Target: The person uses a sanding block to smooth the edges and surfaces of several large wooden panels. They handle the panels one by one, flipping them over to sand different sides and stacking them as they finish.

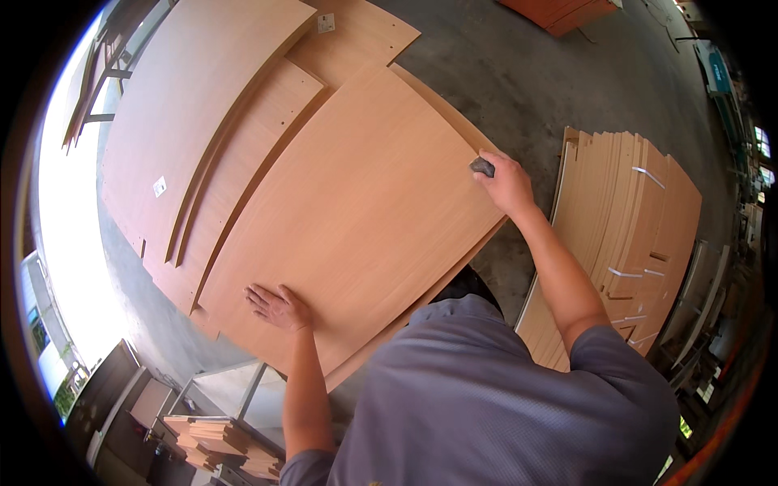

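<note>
A large light-brown wood panel [356,202] lies on top of other panels right in front of me. Flat on its left part rests my left hand [278,308], fingers spread and holding nothing. My right hand [506,184] is at the panel's right end, close to the corner. Its fingers are wrapped round a small dark grey block [482,167], which touches or nearly touches the panel's edge; what the block is made of I cannot tell.
More panels, one with a white label [160,186], lie beyond in overlapping layers. To my right stands a stack of boards [624,243] with white strips. Cut wood pieces [219,441] sit on a rack at the lower left. An orange-red object [559,14] stands on the grey floor [519,81].
</note>
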`<action>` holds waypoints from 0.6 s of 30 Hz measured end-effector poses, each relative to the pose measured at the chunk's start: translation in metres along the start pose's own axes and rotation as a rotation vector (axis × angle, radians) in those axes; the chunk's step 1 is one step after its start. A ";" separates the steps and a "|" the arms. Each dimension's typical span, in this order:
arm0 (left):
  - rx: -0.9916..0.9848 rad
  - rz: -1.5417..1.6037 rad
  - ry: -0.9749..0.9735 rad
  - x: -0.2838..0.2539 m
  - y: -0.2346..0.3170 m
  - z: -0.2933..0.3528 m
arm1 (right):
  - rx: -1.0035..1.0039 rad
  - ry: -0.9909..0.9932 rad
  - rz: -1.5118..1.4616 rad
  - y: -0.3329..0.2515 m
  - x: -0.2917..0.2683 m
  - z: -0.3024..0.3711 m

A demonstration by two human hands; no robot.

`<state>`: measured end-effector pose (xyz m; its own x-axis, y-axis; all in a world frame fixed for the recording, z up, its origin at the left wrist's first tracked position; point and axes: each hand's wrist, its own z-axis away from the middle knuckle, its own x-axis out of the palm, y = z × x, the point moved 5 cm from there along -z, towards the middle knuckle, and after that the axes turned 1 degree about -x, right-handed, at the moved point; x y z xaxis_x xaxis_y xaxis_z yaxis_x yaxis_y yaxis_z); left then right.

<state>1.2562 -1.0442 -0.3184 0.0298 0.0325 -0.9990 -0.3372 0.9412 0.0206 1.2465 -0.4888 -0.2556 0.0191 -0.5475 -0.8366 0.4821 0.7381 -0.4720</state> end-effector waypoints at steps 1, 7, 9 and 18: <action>-0.008 0.013 0.002 -0.003 0.002 0.001 | -0.007 -0.030 0.006 -0.014 0.002 -0.019; -0.030 0.035 -0.016 -0.007 0.004 0.002 | -0.193 -0.091 0.111 -0.105 0.025 -0.148; -0.021 0.044 -0.012 -0.008 0.005 0.001 | -0.201 -0.124 0.148 -0.124 0.029 -0.186; -0.015 0.062 0.013 -0.011 0.011 0.004 | -0.331 -0.128 0.152 -0.144 0.029 -0.234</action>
<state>1.2560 -1.0324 -0.3067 -0.0033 0.0860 -0.9963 -0.3518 0.9325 0.0817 0.9726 -0.5186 -0.2765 0.1880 -0.4515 -0.8722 0.1567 0.8905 -0.4272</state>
